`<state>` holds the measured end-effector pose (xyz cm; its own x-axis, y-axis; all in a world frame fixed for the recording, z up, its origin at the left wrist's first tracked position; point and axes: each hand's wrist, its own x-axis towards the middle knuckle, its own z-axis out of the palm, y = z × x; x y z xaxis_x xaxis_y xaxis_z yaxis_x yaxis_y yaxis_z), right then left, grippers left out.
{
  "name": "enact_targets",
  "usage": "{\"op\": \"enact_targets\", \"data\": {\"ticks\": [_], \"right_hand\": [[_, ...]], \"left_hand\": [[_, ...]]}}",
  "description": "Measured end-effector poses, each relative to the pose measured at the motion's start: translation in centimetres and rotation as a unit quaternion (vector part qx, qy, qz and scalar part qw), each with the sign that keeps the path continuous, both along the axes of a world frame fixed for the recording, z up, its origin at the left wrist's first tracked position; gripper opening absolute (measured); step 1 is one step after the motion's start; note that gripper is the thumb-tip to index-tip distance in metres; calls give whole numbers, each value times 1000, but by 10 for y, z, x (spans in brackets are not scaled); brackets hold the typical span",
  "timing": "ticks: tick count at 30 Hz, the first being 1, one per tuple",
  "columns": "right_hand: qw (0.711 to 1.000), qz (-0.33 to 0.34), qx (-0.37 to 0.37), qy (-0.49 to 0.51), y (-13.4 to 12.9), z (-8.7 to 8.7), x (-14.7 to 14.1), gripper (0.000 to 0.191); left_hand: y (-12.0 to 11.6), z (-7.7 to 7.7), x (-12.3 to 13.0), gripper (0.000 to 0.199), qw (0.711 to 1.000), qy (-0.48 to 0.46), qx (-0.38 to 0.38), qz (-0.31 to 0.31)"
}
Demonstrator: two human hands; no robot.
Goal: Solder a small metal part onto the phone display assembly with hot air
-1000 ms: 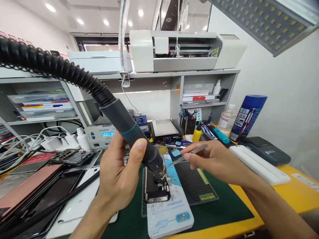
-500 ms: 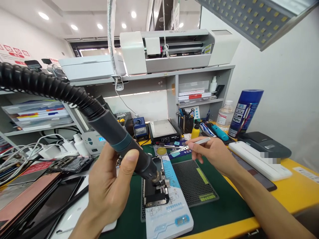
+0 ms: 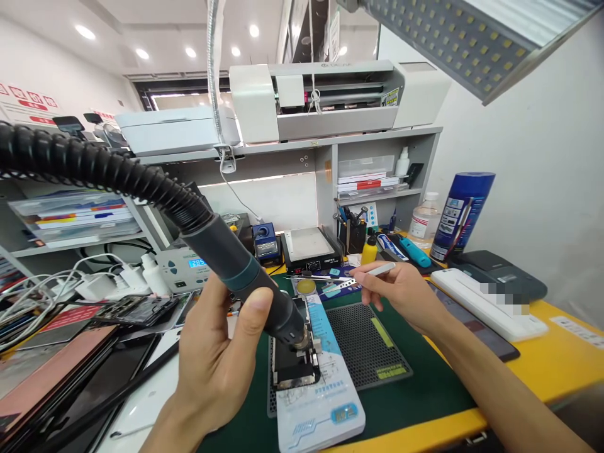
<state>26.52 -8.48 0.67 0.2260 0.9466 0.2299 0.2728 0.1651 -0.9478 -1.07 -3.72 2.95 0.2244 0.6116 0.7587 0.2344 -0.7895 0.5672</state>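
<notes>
My left hand (image 3: pixel 219 365) is wrapped around the handle of a hot air gun (image 3: pixel 236 264), thumb along its near side. The metal nozzle points down over a black phone part with small metal pieces and flex (image 3: pixel 292 368); whether it touches is hard to tell. That part lies on a white and blue box (image 3: pixel 325 409), set on a black perforated mat (image 3: pixel 361 346). My right hand (image 3: pixel 401 292) pinches silver tweezers (image 3: pixel 346 284), whose tips point left above the back of the box, apart from the phone part.
Phone panels (image 3: pixel 113 371) and a white power strip with cables (image 3: pixel 117 283) crowd the left. Behind stand a heating plate (image 3: pixel 309 245) and a yellow bottle (image 3: pixel 369 250). A blue spray can (image 3: pixel 462 217) and white device (image 3: pixel 488 302) are on the right. A lamp (image 3: pixel 453 44) hangs overhead.
My left hand and the hot air gun have shifted slightly right, bringing the nozzle nearer the part's right edge. My right hand with the tweezers has barely moved.
</notes>
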Motion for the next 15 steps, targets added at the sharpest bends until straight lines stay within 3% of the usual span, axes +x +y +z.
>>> {"op": "enact_targets", "data": {"ticks": [4, 15], "right_hand": [[1000, 1, -1, 1, 0, 0, 0, 42], [1000, 1, 0, -3, 0, -1, 1, 39]], "left_hand": [[-1, 0, -1, 16, 999, -17, -19, -25], [-20, -2, 2, 19, 996, -89, 6, 6]]}}
